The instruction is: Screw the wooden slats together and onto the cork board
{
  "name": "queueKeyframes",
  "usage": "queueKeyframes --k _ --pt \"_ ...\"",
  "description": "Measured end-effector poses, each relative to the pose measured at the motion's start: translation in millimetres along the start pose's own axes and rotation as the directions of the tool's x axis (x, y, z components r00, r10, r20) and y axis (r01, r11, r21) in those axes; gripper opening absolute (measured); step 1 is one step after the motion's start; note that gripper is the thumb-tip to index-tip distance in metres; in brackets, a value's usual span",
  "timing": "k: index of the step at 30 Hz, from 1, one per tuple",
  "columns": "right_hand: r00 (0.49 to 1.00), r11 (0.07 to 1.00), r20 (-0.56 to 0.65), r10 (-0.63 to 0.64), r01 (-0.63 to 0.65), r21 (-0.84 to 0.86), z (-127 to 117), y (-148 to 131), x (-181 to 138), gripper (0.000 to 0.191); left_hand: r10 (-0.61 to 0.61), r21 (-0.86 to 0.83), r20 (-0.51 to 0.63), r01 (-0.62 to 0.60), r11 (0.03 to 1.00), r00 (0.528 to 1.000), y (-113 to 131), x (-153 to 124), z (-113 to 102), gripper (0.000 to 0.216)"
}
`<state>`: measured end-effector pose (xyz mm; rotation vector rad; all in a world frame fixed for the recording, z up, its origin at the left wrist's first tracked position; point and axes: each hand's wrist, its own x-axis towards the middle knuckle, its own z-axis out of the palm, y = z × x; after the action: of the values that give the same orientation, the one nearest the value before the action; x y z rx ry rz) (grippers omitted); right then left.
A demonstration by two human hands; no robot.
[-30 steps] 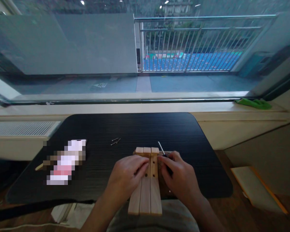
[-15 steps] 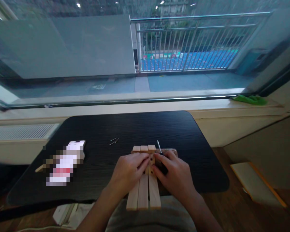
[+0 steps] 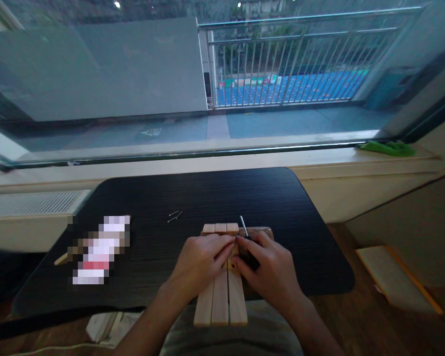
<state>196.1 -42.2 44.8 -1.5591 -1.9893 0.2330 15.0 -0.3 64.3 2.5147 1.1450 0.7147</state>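
Three pale wooden slats [image 3: 220, 306] lie side by side at the table's near edge, their close ends sticking out past it. Small dark holes show in the wood between my hands. My left hand [image 3: 203, 257] rests over the slats, thumb and fingertips pinched together; whatever sits between them is too small to make out. In my right hand [image 3: 272, 262] is a screwdriver [image 3: 244, 226], its dark handle under the fingers and its metal shaft pointing away from me. The right fingertips touch the wood close to the left ones.
Several thin metal screws [image 3: 175, 216] lie on the black table [image 3: 148, 193]. A blurred-out phone [image 3: 96, 247] is at the left, beside a wooden stick [image 3: 61, 258]. Under the slats and right hand sits a brownish block [image 3: 265, 231]. A green cloth [image 3: 387, 148] lies on the windowsill.
My left fingertips have shifted slightly right and up, covering a hole that showed before. The right hand keeps its hold on the screwdriver. The view has tilted a little.
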Motion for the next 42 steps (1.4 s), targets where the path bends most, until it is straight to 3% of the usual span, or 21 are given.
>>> queueKeyframes --k 13,22,25,30,37,42 --pt "1.0 0.999 -0.017 -0.021 0.021 0.027 1.8 1.3 2.0 0.026 -0.088 0.063 0.157 0.079 0.995 0.984 2.1 7.3 -2.2 0.018" --pt "0.999 0.997 -0.022 -0.049 0.05 0.051 2.6 2.7 4.5 0.029 -0.128 0.094 0.188 0.112 0.989 0.974 2.5 10.8 -2.4 0.019" --pt "0.997 0.994 -0.066 -0.037 0.044 0.101 5.0 5.0 4.8 0.032 -0.157 0.074 0.181 0.146 0.987 0.971 2.5 11.9 -1.0 0.02" --pt "0.964 0.951 -0.238 0.121 -0.044 0.306 7.3 16.9 3.5 0.01 -0.191 0.058 0.18 0.184 0.981 0.965 2.0 14.2 1.3 0.021" --pt "0.896 0.906 -0.41 0.172 0.019 0.423 -31.4 19.0 18.1 0.009 -0.192 0.057 0.205 0.184 0.981 0.96 2.6 17.2 2.2 0.022" --pt "0.954 0.867 -0.248 0.166 -0.022 0.498 -44.9 5.8 41.3 0.012 -0.182 0.045 0.183 0.176 0.983 0.966 1.9 17.4 3.0 0.02"
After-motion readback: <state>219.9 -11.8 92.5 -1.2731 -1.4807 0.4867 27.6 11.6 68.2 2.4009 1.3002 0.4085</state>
